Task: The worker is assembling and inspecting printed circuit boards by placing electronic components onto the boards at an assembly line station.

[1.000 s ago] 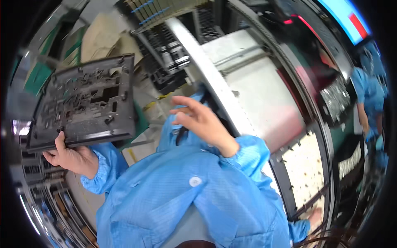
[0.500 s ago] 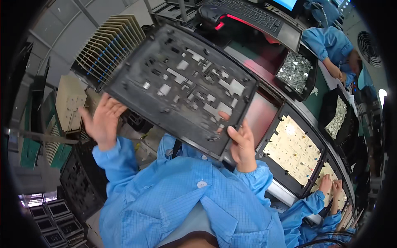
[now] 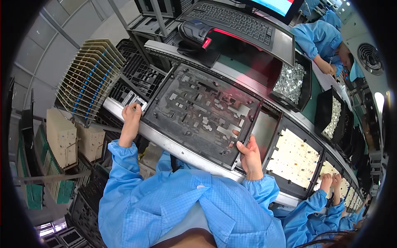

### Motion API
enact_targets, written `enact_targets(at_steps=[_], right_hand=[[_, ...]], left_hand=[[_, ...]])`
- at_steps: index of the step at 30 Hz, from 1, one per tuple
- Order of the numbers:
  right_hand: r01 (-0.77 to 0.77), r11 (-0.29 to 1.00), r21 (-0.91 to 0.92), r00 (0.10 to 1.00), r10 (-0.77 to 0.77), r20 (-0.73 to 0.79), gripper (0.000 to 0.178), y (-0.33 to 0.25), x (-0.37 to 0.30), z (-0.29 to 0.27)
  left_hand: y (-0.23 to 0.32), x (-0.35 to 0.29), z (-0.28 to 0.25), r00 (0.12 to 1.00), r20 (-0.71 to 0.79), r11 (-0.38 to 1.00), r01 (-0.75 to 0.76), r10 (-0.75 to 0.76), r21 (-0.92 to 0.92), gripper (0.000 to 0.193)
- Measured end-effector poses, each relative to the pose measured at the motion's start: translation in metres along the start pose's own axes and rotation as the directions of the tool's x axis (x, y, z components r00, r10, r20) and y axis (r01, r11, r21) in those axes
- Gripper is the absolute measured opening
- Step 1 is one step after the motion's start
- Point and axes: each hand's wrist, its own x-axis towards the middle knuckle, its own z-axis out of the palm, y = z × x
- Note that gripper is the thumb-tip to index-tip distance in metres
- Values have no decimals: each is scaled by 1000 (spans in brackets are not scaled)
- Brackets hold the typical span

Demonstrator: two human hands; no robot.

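Observation:
A black pallet tray with many cut-outs lies across the metal conveyor rails in front of me. My right hand grips its right edge near the front corner, thumb on top, with a fingertip showing through an opening. Beside the tray's left edge, over the front rail, my left hand is closed, its fingertips pinched together. Whether anything small is between those fingers I cannot make out.
Circuit boards stand in a rack at left. A scanner and keyboard sit behind the conveyor. A bin of shiny metal parts is at right. Further down the line, a co-worker's hands work over a pale board.
The tray has come down from a tilted hold in the air onto the rails. My left hand, spread open before, has closed and moved right beside it. My right hand keeps its grip.

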Motion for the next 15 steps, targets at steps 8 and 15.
enact_targets(at_steps=[8,15], right_hand=[[-31,999,-37,998,29,-63,48,2,-3,2],[-32,995,-91,994,22,-107,49,-5,0,15]], left_hand=[[20,-3,4,984,-33,974,-170,177,153,57],[32,0,4,985,-8,972,-171,174,159,50]])
